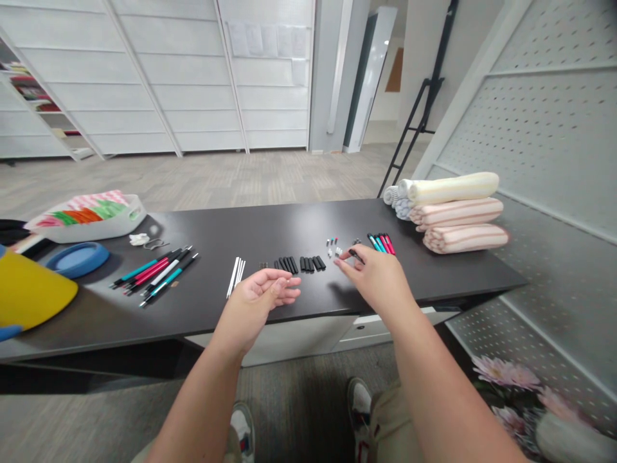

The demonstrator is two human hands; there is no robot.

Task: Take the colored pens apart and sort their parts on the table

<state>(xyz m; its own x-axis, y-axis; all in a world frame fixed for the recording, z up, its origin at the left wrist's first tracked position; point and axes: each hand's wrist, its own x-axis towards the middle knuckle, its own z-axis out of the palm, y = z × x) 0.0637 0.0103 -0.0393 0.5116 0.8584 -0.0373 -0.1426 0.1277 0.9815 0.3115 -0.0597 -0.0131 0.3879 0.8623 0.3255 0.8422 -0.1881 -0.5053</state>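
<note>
**Right hand on the small pen parts**

Your right hand point(373, 276) lies palm down, fingertips on a small black piece point(357, 255); I can't tell whether it grips. Your left hand point(263, 292) hovers palm up, half curled, empty. Black barrels point(299, 264) lie between them. Rolled towels point(457, 212) crowd the right, and the table point(270, 225) is bare behind.

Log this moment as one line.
left hand: open, palm up, empty | right hand: over small pen parts | black sleeves: row on table

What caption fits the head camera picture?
Right hand reaches for small white pen parts on a black table; left hand hovers open nearby.
</note>
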